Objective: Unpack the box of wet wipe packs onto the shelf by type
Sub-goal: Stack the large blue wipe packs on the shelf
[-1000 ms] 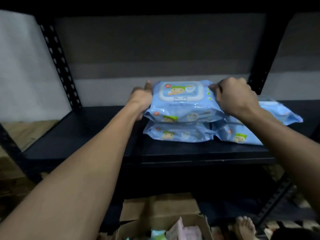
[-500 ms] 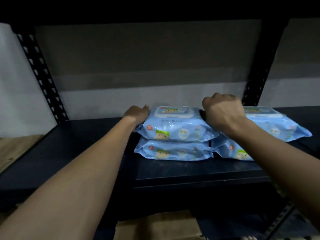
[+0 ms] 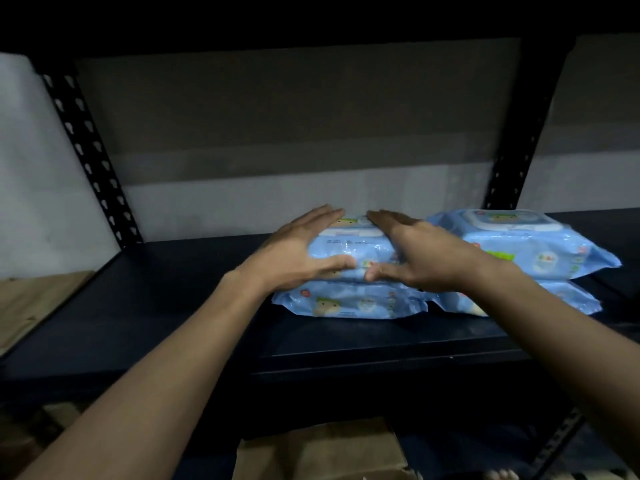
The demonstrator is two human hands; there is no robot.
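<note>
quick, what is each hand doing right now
Left hand: open, fingers straight, resting on the top blue wipes pack.
Right hand: open, flat on the same pack.

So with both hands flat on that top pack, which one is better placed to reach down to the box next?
Probably the left hand: the cardboard box sits below the shelf, nearer the left forearm. The margin is slight; the right hand is also open on the top pack.

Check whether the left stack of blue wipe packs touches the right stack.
Cannot tell. In the head view the right hand covers the seam between the left stack and the right stack, hiding any contact or gap.
</note>
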